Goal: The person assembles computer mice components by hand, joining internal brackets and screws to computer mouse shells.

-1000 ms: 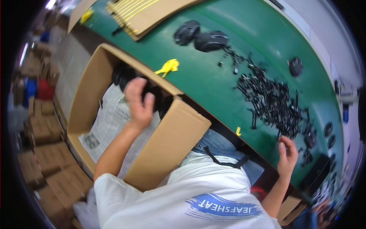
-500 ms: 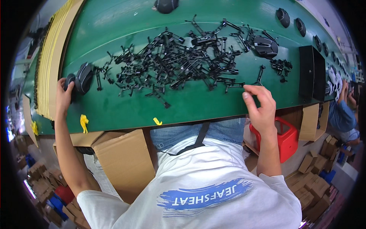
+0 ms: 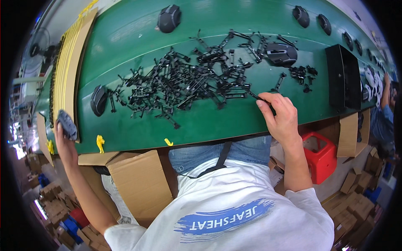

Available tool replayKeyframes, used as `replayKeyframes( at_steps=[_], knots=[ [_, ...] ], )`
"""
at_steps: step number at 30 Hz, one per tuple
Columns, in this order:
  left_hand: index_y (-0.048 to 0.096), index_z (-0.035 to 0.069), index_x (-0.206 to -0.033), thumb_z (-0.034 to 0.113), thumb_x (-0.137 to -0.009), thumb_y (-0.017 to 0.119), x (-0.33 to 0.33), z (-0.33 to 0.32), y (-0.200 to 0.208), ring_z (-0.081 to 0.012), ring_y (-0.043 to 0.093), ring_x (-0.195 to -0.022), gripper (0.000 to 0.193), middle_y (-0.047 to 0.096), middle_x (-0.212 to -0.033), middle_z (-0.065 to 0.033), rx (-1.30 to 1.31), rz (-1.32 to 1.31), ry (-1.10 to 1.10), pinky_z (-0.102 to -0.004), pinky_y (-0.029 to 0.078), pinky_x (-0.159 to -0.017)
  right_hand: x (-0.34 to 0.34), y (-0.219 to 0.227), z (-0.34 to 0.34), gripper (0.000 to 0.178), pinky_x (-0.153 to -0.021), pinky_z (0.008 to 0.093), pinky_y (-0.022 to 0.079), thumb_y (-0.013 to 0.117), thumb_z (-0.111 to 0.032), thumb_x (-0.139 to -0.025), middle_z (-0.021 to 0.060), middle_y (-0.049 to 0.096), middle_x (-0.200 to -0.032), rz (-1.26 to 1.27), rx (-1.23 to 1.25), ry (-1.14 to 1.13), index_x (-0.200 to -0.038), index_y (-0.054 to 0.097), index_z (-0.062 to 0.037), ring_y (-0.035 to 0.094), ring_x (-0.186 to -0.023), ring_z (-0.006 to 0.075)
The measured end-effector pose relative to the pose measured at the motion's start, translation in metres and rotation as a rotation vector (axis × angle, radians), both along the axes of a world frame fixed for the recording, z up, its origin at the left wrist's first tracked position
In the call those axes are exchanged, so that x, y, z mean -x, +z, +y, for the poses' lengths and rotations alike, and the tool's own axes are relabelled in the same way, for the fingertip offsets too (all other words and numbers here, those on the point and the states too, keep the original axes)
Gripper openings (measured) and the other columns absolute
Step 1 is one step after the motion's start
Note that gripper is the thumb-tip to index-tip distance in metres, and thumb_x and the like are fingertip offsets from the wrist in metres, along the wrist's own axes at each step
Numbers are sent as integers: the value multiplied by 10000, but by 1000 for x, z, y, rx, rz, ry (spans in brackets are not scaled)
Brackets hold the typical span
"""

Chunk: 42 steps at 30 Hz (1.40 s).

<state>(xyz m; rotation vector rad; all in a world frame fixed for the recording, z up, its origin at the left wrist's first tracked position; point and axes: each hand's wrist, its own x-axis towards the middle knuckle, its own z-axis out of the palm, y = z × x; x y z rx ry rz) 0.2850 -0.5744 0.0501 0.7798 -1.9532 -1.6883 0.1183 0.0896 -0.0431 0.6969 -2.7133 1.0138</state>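
My left hand grips a dark computer mouse by its side, off the bench's left part beside the cardboard edge. Between the thumb and forefinger of my right hand is a thin black plastic piece, angled toward the pile. That tangled pile of black plastic pieces spreads over the middle of the green bench. One black mouse lies left of the pile, and another mouse rests at its right end. A single loose bracket lies just beyond my right hand.
Farther back sits a mouse, with more in a row at the far right. A black box stands on the right. Cardboard with yellow strips lines the left. A red stool and an open carton are below.
My left hand has moved left and nearer, carrying the mouse away from the one beside it. The piece in my right fingers now tilts. The view has shifted, and the back mouse shows fully.
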Motion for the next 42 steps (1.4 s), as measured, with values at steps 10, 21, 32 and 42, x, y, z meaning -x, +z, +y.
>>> replayKeyframes(
  at_steps=[10,21,32,42],
  knots=[
    [382,99,-1639,135,-721,934,55,306,24,-266,652,-1155,1073,576,-1384,-144,197,-171,-1069,-413,565,-1016,-35,29,-62,278,-774,332,541,770,-44,-881,127,687,-980,-312,635,463,-1140,678,-3,656,-857,227],
    [352,63,-1635,116,-868,856,96,378,-30,-232,589,-1271,919,556,-1447,-135,61,78,-859,-386,456,-1140,-68,21,-102,281,-983,324,557,504,-186,-1141,110,743,-1144,-901,1499,-35,-1333,617,-17,690,-1081,156],
    [277,166,-1630,499,-1103,531,54,467,-35,-306,478,-1420,674,479,-1535,-183,-1175,523,-65,-485,389,-1210,-61,6,-141,253,-1041,357,510,467,-184,-1153,64,621,-988,-740,1700,56,-1322,558,-19,616,-1007,172],
    [-6,51,-1711,584,-1035,593,50,424,-78,-212,509,-1343,1049,382,-1598,-166,-628,183,-685,-396,407,-1167,-31,44,-71,410,-809,289,524,559,-117,-1086,77,602,-1164,-789,852,279,-1480,521,-11,596,-937,138]
  ],
)
